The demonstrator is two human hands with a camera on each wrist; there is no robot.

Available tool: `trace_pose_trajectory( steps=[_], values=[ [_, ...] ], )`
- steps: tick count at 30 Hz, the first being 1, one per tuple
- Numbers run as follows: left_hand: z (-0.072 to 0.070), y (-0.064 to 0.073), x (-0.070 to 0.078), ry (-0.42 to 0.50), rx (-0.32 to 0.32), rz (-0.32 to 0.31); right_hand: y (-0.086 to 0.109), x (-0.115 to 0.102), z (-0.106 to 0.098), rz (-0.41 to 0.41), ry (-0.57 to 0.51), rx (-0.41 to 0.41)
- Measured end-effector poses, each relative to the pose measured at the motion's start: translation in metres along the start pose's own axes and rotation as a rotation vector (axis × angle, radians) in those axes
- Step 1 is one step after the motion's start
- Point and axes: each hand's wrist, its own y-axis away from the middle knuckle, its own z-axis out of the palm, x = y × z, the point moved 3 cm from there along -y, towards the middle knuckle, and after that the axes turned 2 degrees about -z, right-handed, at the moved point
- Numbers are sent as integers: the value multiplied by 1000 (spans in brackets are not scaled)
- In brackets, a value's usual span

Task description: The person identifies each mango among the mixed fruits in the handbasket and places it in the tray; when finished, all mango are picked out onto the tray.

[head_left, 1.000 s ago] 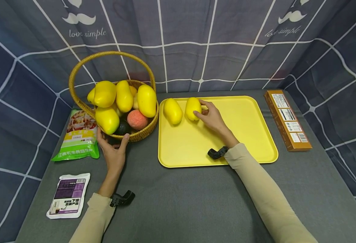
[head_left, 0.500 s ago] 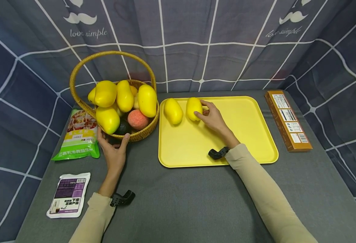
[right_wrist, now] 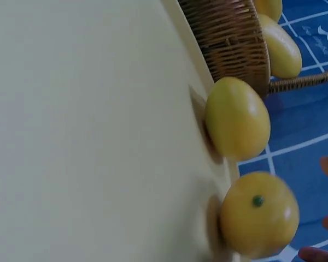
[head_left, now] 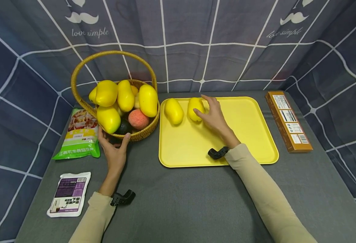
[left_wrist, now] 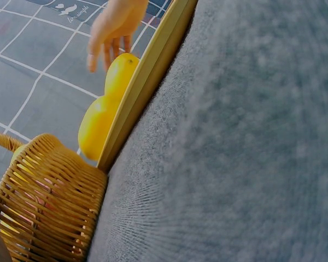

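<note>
On the yellow tray (head_left: 220,141), two yellow mangoes lie side by side near the back left: the left mango (head_left: 173,111) and the right mango (head_left: 195,109). My right hand (head_left: 215,116) hovers at the right mango with thumb and fingers spread; in the left wrist view a gap shows between that hand (left_wrist: 117,33) and the fruit. My left hand (head_left: 114,152) holds the front wall of the wicker basket (head_left: 144,133), thumb at the rim. Inside the basket are several yellow mangoes (head_left: 108,119), a reddish round fruit (head_left: 138,119) and a dark green fruit (head_left: 124,127), partly hidden.
A green and yellow food bag (head_left: 79,138) lies left of the basket, with a white and purple pouch (head_left: 69,194) nearer the front. A brown box (head_left: 288,121) lies right of the tray. The basket's tall handle (head_left: 114,53) arches over the fruit; a grey checked curtain hangs behind.
The right hand has let go of the right mango: its fingers have spread and lifted off. The left hand stays at the basket.
</note>
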Motion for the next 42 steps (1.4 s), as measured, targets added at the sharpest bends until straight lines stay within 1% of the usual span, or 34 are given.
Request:
trace_pose_trajectory(
  steps=[3,5,8,13,18,24,26,29,33,37,42],
  values=[
    [-1,0,0,-5,5,-3,-2,-18,2,-79,-4,19],
    [-2,0,-1,-11,8,-7,-4,-29,6,-126,-7,17],
    [-3,0,-1,-26,11,-12,-7,-47,13,-189,-28,5],
    [-3,0,-2,-25,5,-9,-12,-76,30,-280,-49,-23],
    [-3,-1,-3,-14,-1,-3,-19,-99,51,-340,-39,-73],
    [-2,-1,-3,-9,-4,0,-24,-114,74,-398,2,-120],
    [-1,-1,-3,-5,-6,4,-25,-116,79,-412,7,-125],
    [0,-2,-4,-1,-7,12,-27,-118,84,-405,-1,-134],
    [0,-2,-3,-6,-8,18,-31,-118,90,-356,-27,-155],
    [0,-2,-2,-25,-2,22,-34,-118,97,-303,-32,-173],
    [-1,-3,-2,-19,-3,18,-34,-120,100,-304,-27,-176]
  ],
)
